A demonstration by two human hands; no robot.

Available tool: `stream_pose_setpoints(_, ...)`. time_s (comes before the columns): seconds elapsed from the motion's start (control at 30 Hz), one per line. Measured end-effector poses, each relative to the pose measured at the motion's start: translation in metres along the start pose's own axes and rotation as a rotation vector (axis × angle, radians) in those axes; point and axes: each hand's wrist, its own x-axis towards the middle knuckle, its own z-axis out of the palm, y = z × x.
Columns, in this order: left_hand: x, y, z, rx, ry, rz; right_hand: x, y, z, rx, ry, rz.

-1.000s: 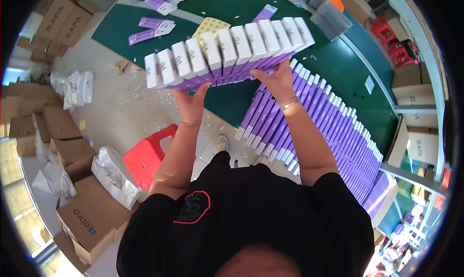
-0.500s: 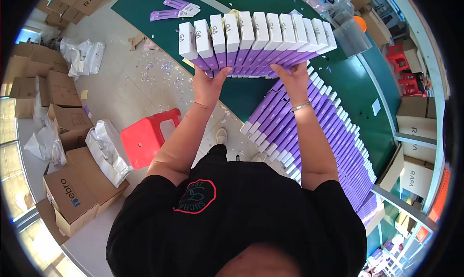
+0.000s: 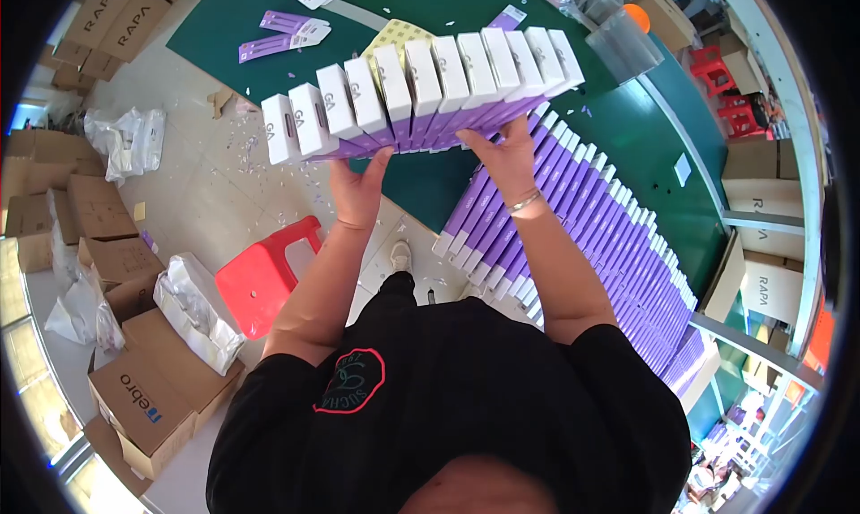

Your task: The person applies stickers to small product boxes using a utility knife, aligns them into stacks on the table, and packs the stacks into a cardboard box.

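Between my two hands I carry a fanned row of slim purple-and-white boxes (image 3: 421,79), raised over the green table (image 3: 421,187). My left hand (image 3: 358,190) grips the row's left part from below, thumb on the near side. Toward the right part, my right hand (image 3: 503,160) is closed round the boxes in the same way; a bracelet circles that wrist. The fingers of both hands are partly hidden behind the boxes. Many more purple boxes (image 3: 582,236) lie packed side by side on the table, under and beyond my right forearm.
Flat purple-and-white pieces (image 3: 285,37) and a yellow dotted sheet (image 3: 399,37) lie on the table. A clear plastic bin (image 3: 624,48) stands at the far edge. On the littered floor to the left are a red stool (image 3: 260,281) and cardboard boxes (image 3: 148,388).
The held row of boxes has shifted left in view and its left end has tilted lower. Both hands have moved left with it and keep their grip.
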Motion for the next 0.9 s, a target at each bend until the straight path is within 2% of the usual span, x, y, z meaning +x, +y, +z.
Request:
stream_pose_setpoints(0.07,-0.007,0.002,0.002,-0.033,0.032,-0.049,-0.006,0.003,0.002,-0.131,0.017,0.036)
stream_pose_setpoints(0.27,-0.008,-0.002,0.002,-0.031,0.012,-0.056,-0.009,0.000,0.004,-0.055,0.067,0.018)
stream_pose_setpoints(0.4,0.002,0.005,0.009,-0.047,0.098,-0.022,-0.002,-0.010,0.003,-0.103,-0.009,0.169)
stream_pose_setpoints(0.57,0.010,0.023,-0.001,-0.043,0.063,0.079,-0.012,-0.012,0.002,0.051,0.087,-0.041)
stream_pose_setpoints(0.73,0.003,-0.027,-0.001,0.004,0.032,0.047,-0.019,0.011,0.010,-0.019,0.118,0.023)
stream_pose_setpoints(0.9,0.010,-0.024,-0.004,0.010,-0.026,-0.008,-0.016,0.007,0.010,0.008,0.125,0.104)
